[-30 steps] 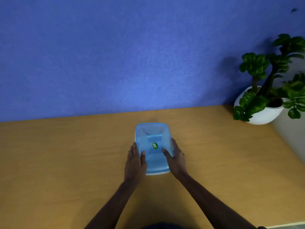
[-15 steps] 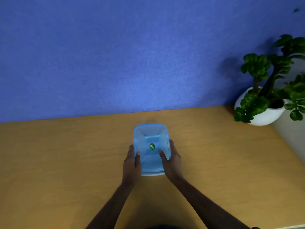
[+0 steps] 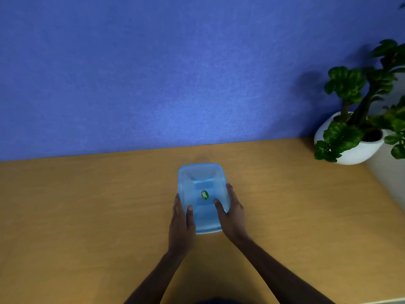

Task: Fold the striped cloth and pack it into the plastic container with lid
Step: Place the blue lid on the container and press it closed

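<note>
A translucent blue plastic container (image 3: pixel 202 176) with its lid on stands in the middle of the wooden table (image 3: pixel 87 216). A small green oval sticker sits on the lid. My left hand (image 3: pixel 182 222) grips the container's near left side, thumb on the lid. My right hand (image 3: pixel 231 212) grips its near right side, thumb on the lid as well. The striped cloth cannot be made out; the container's inside shows only as blue.
A green plant in a white pot (image 3: pixel 352 145) stands at the table's back right corner. A blue wall (image 3: pixel 153 73) runs along the table's far edge. The table's right edge slants down past the pot.
Both hands stay on the container's sides. The view has shifted slightly; the container has hardly moved on the table.
</note>
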{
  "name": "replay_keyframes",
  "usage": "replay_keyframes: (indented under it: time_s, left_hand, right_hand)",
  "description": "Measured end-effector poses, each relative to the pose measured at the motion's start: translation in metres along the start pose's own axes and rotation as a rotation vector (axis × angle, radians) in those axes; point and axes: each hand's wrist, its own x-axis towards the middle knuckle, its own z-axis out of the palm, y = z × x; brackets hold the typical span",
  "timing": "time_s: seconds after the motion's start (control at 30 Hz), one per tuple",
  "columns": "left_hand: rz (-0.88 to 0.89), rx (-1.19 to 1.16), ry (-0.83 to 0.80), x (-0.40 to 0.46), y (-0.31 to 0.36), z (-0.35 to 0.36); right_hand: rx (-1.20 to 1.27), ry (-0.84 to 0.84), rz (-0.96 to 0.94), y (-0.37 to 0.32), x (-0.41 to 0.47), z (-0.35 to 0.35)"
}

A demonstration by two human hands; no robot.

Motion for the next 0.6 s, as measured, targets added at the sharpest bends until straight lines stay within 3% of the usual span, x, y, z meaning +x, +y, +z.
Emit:
replay_keyframes:
  time_s: [0.2, 0.6]
  left_hand:
    - [-0.007, -0.074, 0.002, 0.002, -0.008, -0.005]
    - [-0.039, 0.048, -0.006, -0.007, -0.005, 0.002]
  right_hand:
    - [0.008, 0.007, -0.013, -0.001, -0.005, 0.007]
    - [0.049, -0.013, -0.013, 0.003, -0.001, -0.009]
